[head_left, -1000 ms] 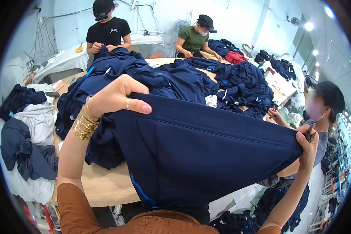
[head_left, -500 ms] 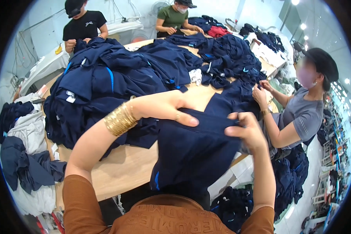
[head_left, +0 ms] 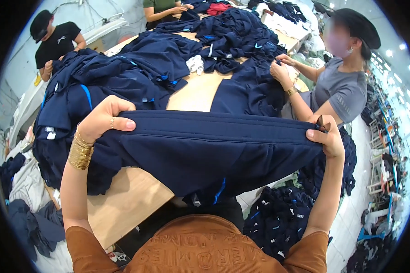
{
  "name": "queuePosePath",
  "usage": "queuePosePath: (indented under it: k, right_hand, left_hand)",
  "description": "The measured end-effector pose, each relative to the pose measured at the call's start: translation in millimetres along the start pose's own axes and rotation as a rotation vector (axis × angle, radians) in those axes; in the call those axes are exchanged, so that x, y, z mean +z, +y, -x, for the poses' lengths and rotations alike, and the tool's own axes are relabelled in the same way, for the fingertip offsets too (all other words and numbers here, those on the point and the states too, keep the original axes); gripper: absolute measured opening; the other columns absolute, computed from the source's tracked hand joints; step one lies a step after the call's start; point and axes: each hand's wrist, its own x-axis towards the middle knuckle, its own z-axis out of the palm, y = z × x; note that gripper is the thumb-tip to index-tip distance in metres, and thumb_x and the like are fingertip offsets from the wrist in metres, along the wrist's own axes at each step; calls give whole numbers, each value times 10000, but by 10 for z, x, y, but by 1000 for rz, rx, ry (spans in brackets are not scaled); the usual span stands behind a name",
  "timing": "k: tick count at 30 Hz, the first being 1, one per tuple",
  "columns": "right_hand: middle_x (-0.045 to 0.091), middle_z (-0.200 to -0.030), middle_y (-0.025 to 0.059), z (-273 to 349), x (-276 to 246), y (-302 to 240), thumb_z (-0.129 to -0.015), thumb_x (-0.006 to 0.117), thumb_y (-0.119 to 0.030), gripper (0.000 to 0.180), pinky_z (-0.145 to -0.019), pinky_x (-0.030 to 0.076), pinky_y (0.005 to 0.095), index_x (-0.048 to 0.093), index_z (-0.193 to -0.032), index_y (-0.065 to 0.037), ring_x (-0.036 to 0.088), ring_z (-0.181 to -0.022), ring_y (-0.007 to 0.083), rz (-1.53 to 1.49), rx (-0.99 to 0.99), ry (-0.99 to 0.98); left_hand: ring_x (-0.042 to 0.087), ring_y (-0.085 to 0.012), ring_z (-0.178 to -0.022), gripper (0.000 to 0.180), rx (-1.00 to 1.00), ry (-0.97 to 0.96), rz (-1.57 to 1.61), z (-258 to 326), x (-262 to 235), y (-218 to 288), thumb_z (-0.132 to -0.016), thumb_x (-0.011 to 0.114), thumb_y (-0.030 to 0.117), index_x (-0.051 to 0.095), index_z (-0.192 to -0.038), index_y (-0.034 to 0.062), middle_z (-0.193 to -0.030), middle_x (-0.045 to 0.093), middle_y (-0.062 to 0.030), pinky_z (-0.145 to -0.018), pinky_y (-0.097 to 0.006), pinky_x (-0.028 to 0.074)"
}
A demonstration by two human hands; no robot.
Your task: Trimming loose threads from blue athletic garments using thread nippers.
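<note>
A pair of navy trousers (head_left: 191, 154) hangs in front of me by its waistband (head_left: 214, 126), which is stretched wide and nearly straight. My left hand (head_left: 105, 122) pinches the band's left end, thumb on the near face; gold bangles ring that wrist. At the right end, my right hand (head_left: 327, 139) grips the band the same way. A small dark pointed tool (head_left: 322, 123) sticks out between its fingers, too covered to name for certain. A strip of bright blue trim (head_left: 220, 190) shows low on the trousers.
Heaps of navy garments (head_left: 109, 82) cover much of the wooden table (head_left: 127, 200). Co-workers handle garments at the far left, far side and right (head_left: 337, 86). More navy clothes (head_left: 278, 218) lie low at my right; grey and white cloth (head_left: 29, 186) is piled at the left.
My hands have moved apart, left hand leftward and right hand rightward, pulling the waistband from bunched to wide. The view has shifted, so the table and co-workers appear higher and further left.
</note>
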Motion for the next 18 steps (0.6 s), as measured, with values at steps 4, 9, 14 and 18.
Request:
queuePosePath:
  k: [4, 9, 14, 18]
  right_hand:
    - [493, -638, -79, 40, -51, -17, -747, 677, -80, 115, -541, 317, 166, 572, -714, -47, 415, -570, 12, 9, -15, 16]
    - [477, -629, -93, 98, -139, -16, -767, 664, -107, 135, -530, 302, 162, 558, -700, -57, 402, -568, 2, 80, 6, -3]
    - [512, -630, -71, 137, -90, 14, -735, 682, -116, 136, -530, 329, 169, 583, -707, -29, 437, -566, 13, 84, 3, 84]
    - [533, -643, -51, 212, -200, 118, -703, 687, -98, 132, -558, 355, 182, 583, -708, -16, 460, -583, 39, 129, -1, 139]
  left_hand:
    - [396, -8, -585, 277, -5, 22, 27, -21, -7, -27, -743, 719, 222, 548, -655, 22, -619, 477, 68, -539, -171, 329]
    - [446, -11, -610, 255, -24, 40, 56, -40, 16, -8, -761, 709, 212, 581, -694, 1, -658, 531, 52, -567, -167, 371]
    - [465, -10, -633, 203, -18, 41, 54, -69, 35, -67, -789, 679, 169, 599, -733, -9, -681, 549, 49, -583, -163, 387]
    - [463, -14, -661, 175, 35, -4, 19, -98, 83, -30, -798, 671, 144, 607, -759, -15, -696, 551, 48, -617, -174, 393]
